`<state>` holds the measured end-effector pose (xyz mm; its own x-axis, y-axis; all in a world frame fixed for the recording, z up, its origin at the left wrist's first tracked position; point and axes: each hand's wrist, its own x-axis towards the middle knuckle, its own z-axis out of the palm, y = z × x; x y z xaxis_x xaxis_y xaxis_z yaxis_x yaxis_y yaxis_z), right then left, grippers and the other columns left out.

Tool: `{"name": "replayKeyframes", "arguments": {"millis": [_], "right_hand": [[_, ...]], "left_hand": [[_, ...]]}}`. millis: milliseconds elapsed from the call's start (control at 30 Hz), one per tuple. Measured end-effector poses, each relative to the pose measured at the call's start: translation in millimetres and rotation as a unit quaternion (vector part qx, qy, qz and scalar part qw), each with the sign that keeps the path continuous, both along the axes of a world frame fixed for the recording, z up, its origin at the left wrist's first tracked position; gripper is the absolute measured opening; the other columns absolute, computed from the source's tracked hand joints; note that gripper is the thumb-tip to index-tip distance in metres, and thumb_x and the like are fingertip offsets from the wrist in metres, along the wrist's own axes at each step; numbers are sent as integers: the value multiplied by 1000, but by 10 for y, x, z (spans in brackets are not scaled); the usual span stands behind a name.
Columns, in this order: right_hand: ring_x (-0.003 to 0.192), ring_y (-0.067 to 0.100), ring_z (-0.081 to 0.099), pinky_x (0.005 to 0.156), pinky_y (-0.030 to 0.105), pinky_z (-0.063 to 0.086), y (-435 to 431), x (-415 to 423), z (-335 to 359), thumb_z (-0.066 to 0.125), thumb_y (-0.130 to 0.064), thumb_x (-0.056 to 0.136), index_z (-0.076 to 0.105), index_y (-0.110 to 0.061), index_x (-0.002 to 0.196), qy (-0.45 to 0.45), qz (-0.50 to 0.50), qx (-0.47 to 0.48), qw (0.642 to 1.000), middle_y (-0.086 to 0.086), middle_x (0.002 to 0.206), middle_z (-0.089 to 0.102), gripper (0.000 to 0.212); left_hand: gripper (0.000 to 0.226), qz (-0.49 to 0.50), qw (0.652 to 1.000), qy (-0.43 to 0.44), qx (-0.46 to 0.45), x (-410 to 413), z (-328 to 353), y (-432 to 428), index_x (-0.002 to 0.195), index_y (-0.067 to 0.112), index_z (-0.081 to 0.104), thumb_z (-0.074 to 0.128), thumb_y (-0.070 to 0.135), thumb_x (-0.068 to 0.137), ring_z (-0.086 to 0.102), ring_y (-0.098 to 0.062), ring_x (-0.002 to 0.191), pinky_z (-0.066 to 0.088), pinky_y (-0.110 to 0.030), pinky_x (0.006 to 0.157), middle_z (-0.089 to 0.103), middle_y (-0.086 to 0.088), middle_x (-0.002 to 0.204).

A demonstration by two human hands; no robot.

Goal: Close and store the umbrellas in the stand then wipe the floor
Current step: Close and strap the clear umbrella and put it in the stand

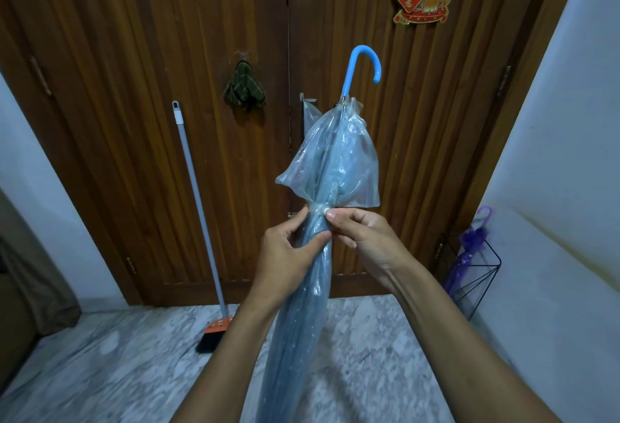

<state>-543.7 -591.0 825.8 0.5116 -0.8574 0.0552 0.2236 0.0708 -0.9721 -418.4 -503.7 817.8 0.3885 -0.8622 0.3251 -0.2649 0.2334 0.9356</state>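
While both hands work at chest height in front of the door (134,86), the blue umbrella (317,275) stands nearly upright between them, canopy folded, its lower end running out of view at the bottom edge.

- Handle (350,70): light blue hook, uppermost, curl pointing right and down.
- Canopy: clear bluish plastic. Gathered tight below the hands; looser above, flaring into folds on both sides.
- Strap (322,210): circles the canopy at the narrowest point, a small white snap on it.
- Left hand (288,254): grip clamped on the blue umbrella, thumb pressed across the gathered canopy just below the strap, forefinger reaching up to the strap from the left.
- Right hand (362,238): grip pinched together on the strap, thumb tip and forefinger at the snap.
- Stand (499,261): black wire frame on the floor (117,372) in the right corner, beside the wall, well apart from the hands. A purple umbrella (468,248) leans in it, folded, hook handle up.
- Broom (198,201): leans against the door at left, bristles on the floor.
- Cloth (245,88): dark green check, hangs from a hook on the door, left of the handle.
- Floor: grey-white marble pattern.
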Motion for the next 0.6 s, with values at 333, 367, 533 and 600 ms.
{"name": "replayKeyframes", "arguments": {"millis": [333, 367, 533, 600], "right_hand": [[108, 12, 69, 95, 23, 52, -2, -25, -54, 67, -20, 92, 66, -10, 115, 1, 12, -6, 1000, 5, 115, 74, 25], [112, 11, 67, 99, 23, 49, -1, -30, -56, 65, -23, 94, 66, -9, 119, 10, 20, -15, 1000, 3, 117, 73, 29], [105, 17, 69, 89, 27, 52, 21, 5, -55, 61, -25, 96, 69, -10, 114, -5, 24, -12, 1000, 6, 109, 75, 24], [99, 17, 70, 82, 26, 53, 30, 25, -62, 61, -23, 96, 69, -9, 113, -31, 19, -3, 999, 8, 107, 75, 23]], "left_hand": [[57, -3, 999, -47, -3, -15, -26, -20, 136, 17, 54, 76, 20, 83, 62, 13, 101, 48, -5, 79, 64, 18, 116], [56, -7, 999, -44, -4, -26, -21, -16, 135, 19, 53, 75, 19, 83, 61, 16, 98, 48, -4, 77, 63, 22, 112], [52, -1, 998, -58, -14, -66, -3, -34, 130, 29, 53, 74, 19, 84, 65, 5, 102, 52, -12, 84, 68, 17, 111], [50, -1, 997, -73, -21, -65, 14, -51, 130, 29, 55, 74, 19, 85, 66, 1, 102, 54, -16, 85, 69, 13, 112]]}}
